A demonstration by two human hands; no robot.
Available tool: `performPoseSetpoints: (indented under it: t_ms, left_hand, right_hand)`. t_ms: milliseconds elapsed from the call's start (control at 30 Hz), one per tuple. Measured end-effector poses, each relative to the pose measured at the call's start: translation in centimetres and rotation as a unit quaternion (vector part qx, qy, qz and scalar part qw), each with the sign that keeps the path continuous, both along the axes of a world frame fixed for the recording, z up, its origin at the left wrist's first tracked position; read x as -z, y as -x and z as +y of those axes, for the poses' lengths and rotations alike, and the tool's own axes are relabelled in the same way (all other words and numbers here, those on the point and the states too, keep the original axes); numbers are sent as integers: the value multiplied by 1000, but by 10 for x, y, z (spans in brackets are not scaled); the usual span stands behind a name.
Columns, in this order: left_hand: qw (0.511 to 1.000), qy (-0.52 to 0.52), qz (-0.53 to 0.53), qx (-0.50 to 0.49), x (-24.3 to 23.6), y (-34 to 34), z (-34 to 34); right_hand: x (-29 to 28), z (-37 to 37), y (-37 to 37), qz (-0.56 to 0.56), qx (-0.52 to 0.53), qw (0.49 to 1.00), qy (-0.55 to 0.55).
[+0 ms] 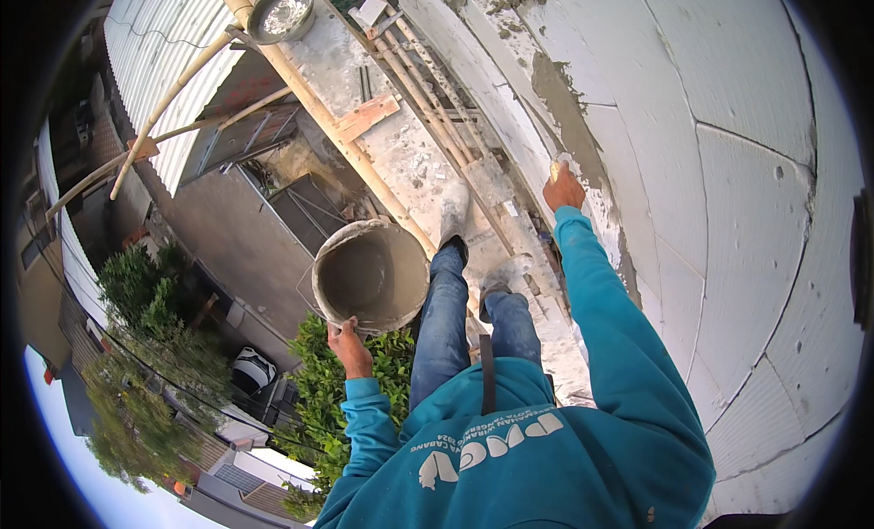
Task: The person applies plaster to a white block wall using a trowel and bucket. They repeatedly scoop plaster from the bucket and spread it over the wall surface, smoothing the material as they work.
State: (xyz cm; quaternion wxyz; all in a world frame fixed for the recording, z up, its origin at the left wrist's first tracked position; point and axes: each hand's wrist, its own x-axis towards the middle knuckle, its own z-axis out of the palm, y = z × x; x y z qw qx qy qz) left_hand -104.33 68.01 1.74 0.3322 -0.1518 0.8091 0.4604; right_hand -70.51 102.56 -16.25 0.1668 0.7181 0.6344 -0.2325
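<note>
I hold my left hand (350, 350) out to the left, its fingers curled in a grip; my right arm (612, 297) reaches farther out on the right, nearly straight, the right hand (564, 190) closed, my left foot (454, 249) ahead of my right foot (492, 298)

Diffuse daylight fills the scene, with soft, weak shadows. The pale block wall (746, 201) across the right of the frame is bright and evenly lit, its joints and pits readable. Brightest are the corrugated roof (164, 74) at upper left, whose ridges remain visible, and the sky (86, 470) at lower left. The space below the roof falls dim, and the bucket (405, 265) near the centre is shaded inside. Nearer things look crisp; distant buildings are small and softer. Fisheye distortion bows straight edges, blue fringing tints the lower-left rim, and corners go black.
</note>
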Motion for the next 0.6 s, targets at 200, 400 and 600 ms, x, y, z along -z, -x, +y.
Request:
performPoseSetpoints:
  t_ms: [200,400,600]
  left_hand:
    - [999,-11,11,28,12,5,-9]
    - [998,-56,11,18,8,6,12]
    - [999,-25,-12,20,-4,8,47]
  right_hand:
    - [-20,34,-9,14,27,997,-66]
    - [-54,51,9,93,7,968,-231]
    - [-41,44,35,115,94,983,-105]
